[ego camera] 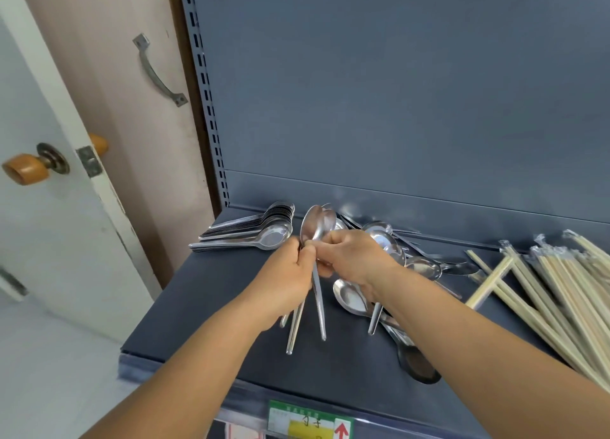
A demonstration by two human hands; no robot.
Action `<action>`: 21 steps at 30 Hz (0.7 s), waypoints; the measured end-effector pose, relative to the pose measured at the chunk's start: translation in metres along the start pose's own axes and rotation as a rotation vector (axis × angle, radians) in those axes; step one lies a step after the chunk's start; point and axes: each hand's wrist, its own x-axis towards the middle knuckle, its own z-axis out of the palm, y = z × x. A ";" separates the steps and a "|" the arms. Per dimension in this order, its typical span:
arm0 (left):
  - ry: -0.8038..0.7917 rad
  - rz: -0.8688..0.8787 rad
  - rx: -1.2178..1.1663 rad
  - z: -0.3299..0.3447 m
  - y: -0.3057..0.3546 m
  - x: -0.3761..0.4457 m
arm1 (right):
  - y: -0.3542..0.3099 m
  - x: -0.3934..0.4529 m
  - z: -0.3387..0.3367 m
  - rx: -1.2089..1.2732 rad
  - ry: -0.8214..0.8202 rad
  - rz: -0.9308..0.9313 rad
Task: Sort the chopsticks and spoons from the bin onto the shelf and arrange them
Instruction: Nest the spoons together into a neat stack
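Observation:
My left hand (290,273) grips a small bunch of steel spoons (317,224) by the handles, bowls up, over the dark blue shelf (198,306). My right hand (346,257) pinches the neck of the bunch just below the bowls. A neat stack of nested spoons (260,232) lies at the shelf's back left. Loose spoons (389,250) lie in a jumble under and behind my right hand. Wrapped wooden chopsticks (554,283) lie in a spread pile at the right. The bin is not in view.
The shelf's blue back panel (396,91) rises behind the cutlery. A white door with an orange knob (26,168) stands at the left. A price label (310,420) sits on the shelf's front edge.

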 end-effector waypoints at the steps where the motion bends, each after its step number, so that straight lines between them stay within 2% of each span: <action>1: 0.007 0.001 0.025 -0.003 -0.001 -0.001 | 0.000 0.000 0.001 -0.024 -0.033 -0.004; 3: 0.069 0.005 0.100 -0.012 -0.004 -0.004 | -0.001 0.000 0.001 -0.066 -0.068 0.005; 5: 0.128 -0.028 0.124 -0.022 -0.008 -0.005 | 0.000 0.003 -0.003 -0.169 -0.023 0.008; 11: 0.149 -0.176 -0.039 -0.035 -0.022 -0.007 | 0.001 0.004 0.017 -0.679 0.058 -0.040; 15: 0.188 -0.196 -0.010 -0.037 -0.034 -0.004 | 0.004 0.008 0.044 -0.917 0.041 -0.012; 21: 0.171 -0.195 -0.041 -0.035 -0.040 -0.003 | 0.006 0.009 0.038 -0.972 0.120 -0.057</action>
